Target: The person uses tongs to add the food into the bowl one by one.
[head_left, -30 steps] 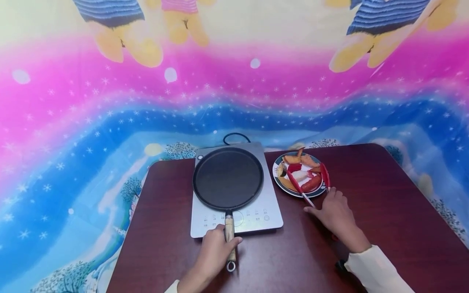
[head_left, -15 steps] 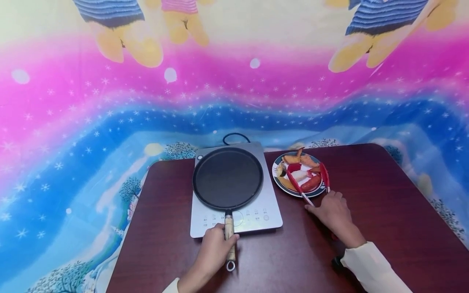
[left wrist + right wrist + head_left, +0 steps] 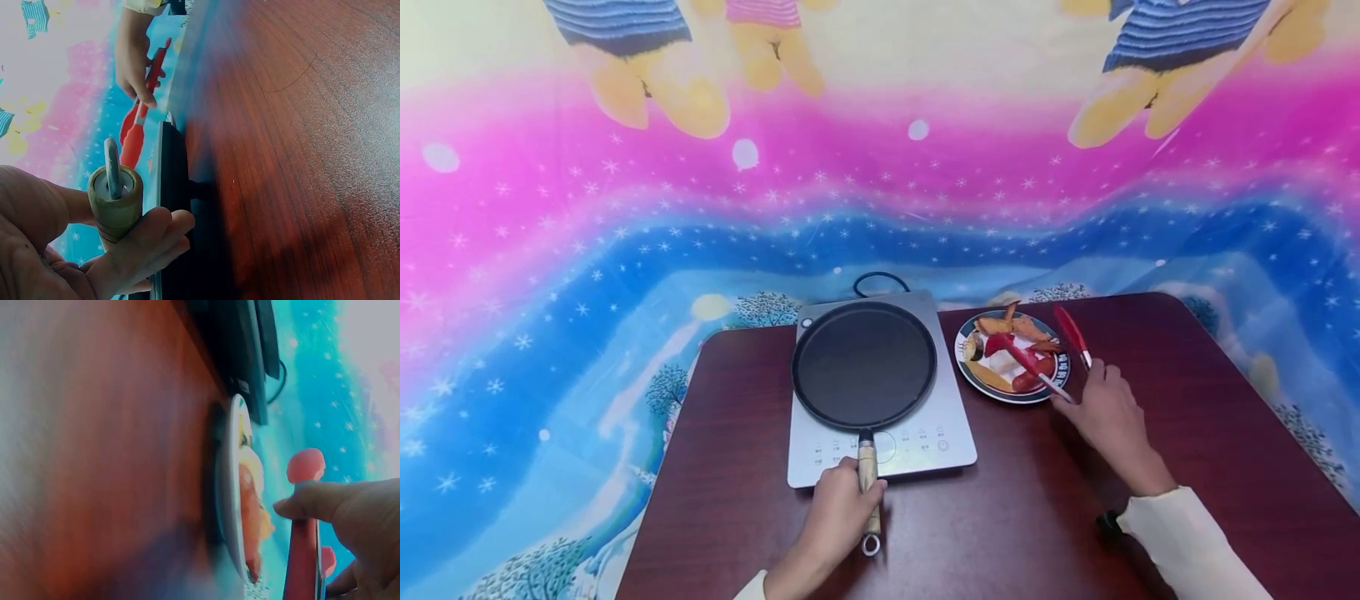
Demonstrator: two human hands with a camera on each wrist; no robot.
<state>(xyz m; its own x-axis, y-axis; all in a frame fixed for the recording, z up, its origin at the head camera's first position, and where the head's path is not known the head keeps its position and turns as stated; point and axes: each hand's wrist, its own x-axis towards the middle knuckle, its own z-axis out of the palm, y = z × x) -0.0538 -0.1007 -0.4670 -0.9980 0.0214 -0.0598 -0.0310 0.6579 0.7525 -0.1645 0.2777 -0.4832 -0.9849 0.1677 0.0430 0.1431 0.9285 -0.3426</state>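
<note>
Red-tipped metal tongs [image 3: 1075, 333] have swung rightward and farther from the pan since the earlier frames, carried by the right hand [image 3: 1108, 417], so that one arm is now out past the right edge of the round white plate with a dark patterned rim [image 3: 1062, 367] while the other slants across it. That hand grasps the tongs with its thumb along one arm and its fingers on the other, a hold that probably lets it set how wide they spread; they stand apart with nothing between the tips. Whether the nearer tip touches the assorted food pieces, among them a reddish-brown sausage [image 3: 251, 512], cannot be told. Meanwhile the left hand [image 3: 844, 504] stays put, its fingers curled round the pale wooden handle [image 3: 868, 471] of the flat black round pan [image 3: 865, 364], likely to steady it. Nothing lies in the pan, which rests on the silver rectangular cooktop [image 3: 947, 410], its handle reaching over the near edge toward the person, where it is easy to grip. Just beside the cooktop, the plate sits on the dark red-brown wooden table [image 3: 730, 417], presumably placed there to keep the food within the right hand's reach and close to the pan.
</note>
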